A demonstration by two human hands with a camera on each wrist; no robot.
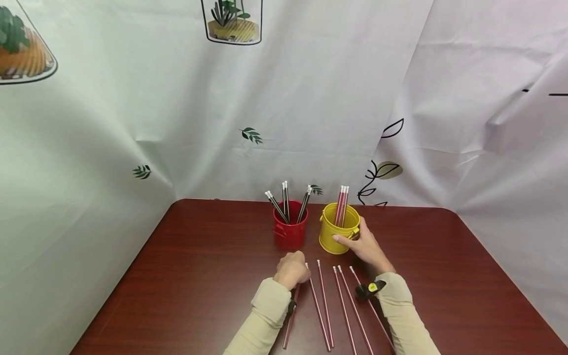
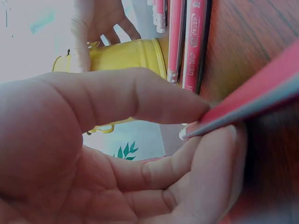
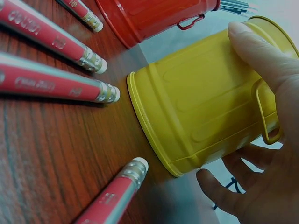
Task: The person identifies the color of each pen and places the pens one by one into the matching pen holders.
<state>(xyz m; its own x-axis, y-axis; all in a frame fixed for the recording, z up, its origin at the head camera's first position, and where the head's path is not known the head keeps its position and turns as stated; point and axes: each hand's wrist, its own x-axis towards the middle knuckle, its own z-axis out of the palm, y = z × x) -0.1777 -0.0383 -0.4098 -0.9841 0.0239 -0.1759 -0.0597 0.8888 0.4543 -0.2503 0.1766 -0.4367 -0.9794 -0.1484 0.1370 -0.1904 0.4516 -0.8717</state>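
One red pencil (image 2: 264, 77) is pinched near its white-tipped end between thumb and fingers of the left hand (image 1: 292, 269), lower middle of the head view; the rest runs down the frame under the wrist, and I cannot tell whether its other end touches the counter (image 1: 199, 276). Right of centre, the right hand (image 1: 372, 251) grips the yellow bucket (image 1: 329, 237), thumb on its front.

It looks like a pick-up with the bucket steadied. A light pinch close to the tip should suit, that end raised first so the shaft clears the five loose pencils (image 1: 324, 301) to its right; the right hand probably need only stop the bucket tipping.

Red pencils (image 1: 340, 204) lean in the yellow bucket. Just left of it, apart, the red bucket (image 1: 289, 237) carries black pencils (image 1: 286, 202).

Dark reddish wood grain covers the counter; its smooth top may let pencils roll. Behind hangs a creased white sheet (image 1: 310, 88) printed with leaves (image 1: 251, 134) and, along the top, planted jars (image 1: 234, 29).
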